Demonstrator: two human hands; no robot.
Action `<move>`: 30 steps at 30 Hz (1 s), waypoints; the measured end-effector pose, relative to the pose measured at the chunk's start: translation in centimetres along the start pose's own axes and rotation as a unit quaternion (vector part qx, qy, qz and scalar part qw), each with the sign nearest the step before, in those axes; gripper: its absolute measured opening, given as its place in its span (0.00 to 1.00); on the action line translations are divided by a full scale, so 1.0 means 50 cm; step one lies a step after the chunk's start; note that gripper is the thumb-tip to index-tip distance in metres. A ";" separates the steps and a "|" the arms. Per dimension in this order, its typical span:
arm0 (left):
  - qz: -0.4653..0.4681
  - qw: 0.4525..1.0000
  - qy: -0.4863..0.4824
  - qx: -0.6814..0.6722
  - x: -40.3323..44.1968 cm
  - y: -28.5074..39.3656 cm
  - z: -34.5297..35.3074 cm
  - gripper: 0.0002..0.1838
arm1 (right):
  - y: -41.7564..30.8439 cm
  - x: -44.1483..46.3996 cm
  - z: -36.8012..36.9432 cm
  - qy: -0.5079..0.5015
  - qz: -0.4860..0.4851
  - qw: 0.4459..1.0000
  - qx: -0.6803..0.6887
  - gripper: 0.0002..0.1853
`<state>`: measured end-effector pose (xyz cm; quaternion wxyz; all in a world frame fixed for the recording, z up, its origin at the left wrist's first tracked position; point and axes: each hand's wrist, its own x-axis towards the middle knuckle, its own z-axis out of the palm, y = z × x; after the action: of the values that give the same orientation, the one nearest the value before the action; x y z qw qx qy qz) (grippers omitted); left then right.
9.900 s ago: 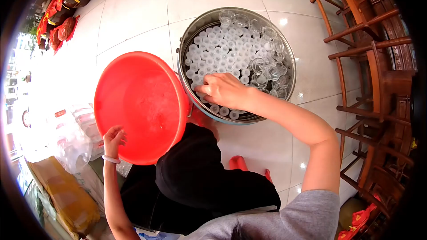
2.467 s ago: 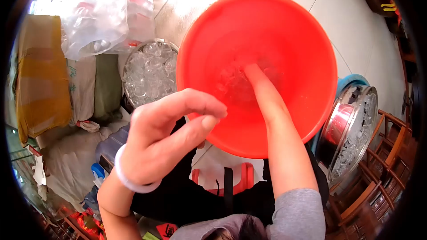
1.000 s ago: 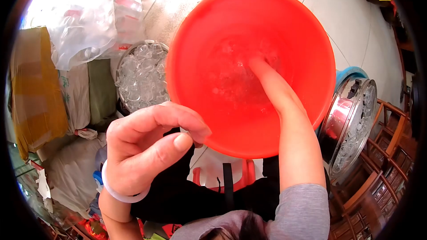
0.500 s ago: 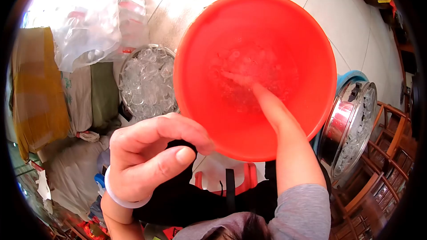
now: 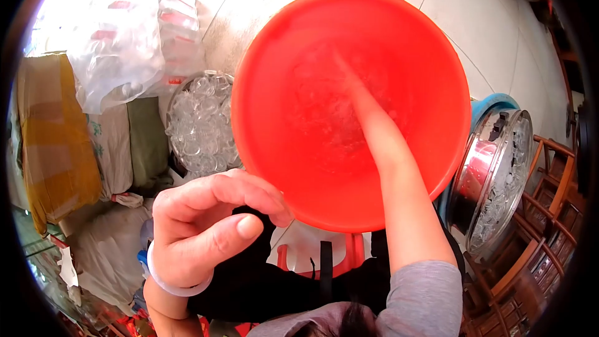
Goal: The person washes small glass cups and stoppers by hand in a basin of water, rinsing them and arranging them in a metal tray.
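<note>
Round red plastic basin (image 5: 299, 193): work likely unfinished — right hand (image 5: 345, 72) immersed, grip I cannot tell. Left hand (image 5: 196, 228): empty, digits apart. Clear glassy cups (image 5: 203, 128): done or pending, unclear.

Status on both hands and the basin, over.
Right hand down in red basin, grip unclear. Left hand half-curled, nothing visible in it. No obstruction seen.

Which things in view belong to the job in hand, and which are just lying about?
Likely part of the job:
red basin of water, the right hand dipped in it
clear cups heaped beside it
metal pot with more clear cups

Likely just lying about:
yellow-taped box
plastic-wrapped packs
wooden chairs
</note>
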<state>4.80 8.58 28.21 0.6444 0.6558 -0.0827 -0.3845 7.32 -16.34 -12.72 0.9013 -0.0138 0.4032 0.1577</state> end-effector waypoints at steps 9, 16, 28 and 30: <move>0.002 1.000 -0.014 0.005 -0.001 -0.001 0.005 0.13 | -0.018 -0.140 0.082 0.037 -0.131 0.863 -0.487 0.20; -0.001 1.000 -0.019 0.008 0.000 0.000 0.007 0.13 | -0.034 -0.157 0.076 -0.013 -0.109 0.862 -0.494 0.25; 0.004 1.000 -0.025 0.007 -0.001 0.000 0.010 0.14 | -0.012 -0.167 0.031 0.024 -0.042 0.808 -0.587 0.28; 0.007 1.000 -0.025 0.012 -0.002 0.000 0.009 0.14 | -0.005 -0.170 0.025 0.025 -0.032 0.801 -0.597 0.29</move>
<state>4.43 8.28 28.30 0.6365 0.6533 -0.1082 -0.3954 2.98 -18.71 -5.70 0.7091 -0.5658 0.2511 0.3376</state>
